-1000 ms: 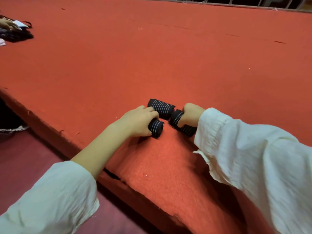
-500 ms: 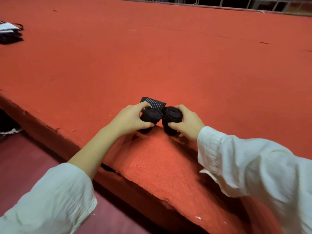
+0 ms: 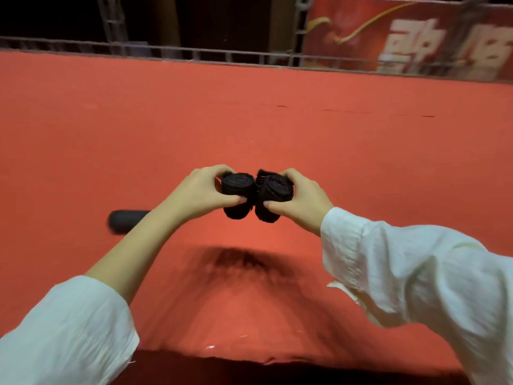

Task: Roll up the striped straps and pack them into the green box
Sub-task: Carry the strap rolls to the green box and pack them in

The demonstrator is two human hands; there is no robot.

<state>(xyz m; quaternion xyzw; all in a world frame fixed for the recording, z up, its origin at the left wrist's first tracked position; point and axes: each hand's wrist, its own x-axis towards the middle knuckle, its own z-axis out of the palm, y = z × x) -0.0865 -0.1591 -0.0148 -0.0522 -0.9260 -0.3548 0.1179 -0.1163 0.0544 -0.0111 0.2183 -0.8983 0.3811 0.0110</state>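
Nearest to me, my two white sleeves (image 3: 416, 279) enter from the lower corners, above the near edge of the red carpet (image 3: 249, 129), which covers the whole raised surface. A dark shadow lies on the carpet just below my hands.

My left hand (image 3: 200, 193) is closed around rolled straps (image 3: 238, 190), thumb underneath and fingers over the top. There appear to be two rolls in it, one above the other, their coiled ends facing me. My right hand (image 3: 302, 201) grips a second stack of rolls (image 3: 276, 195) in the same manner. The two stacks touch in the middle, and all of it is held clear of the carpet.

To the left, partly behind my left forearm, one more roll (image 3: 125, 220) lies on the carpet, blurred.

At the far edge runs a metal railing (image 3: 194, 55), with a red banner (image 3: 410, 37) beyond it on the right.

The green box is not in view, so I judge the packing step as not yet begun.

Risks from here:
- Each hand pinches a stack, not a single roll. A loose grip would probably drop the lower roll.
- A dropped roll may uncoil and need rewinding.
- The roll on the left could be overlooked.
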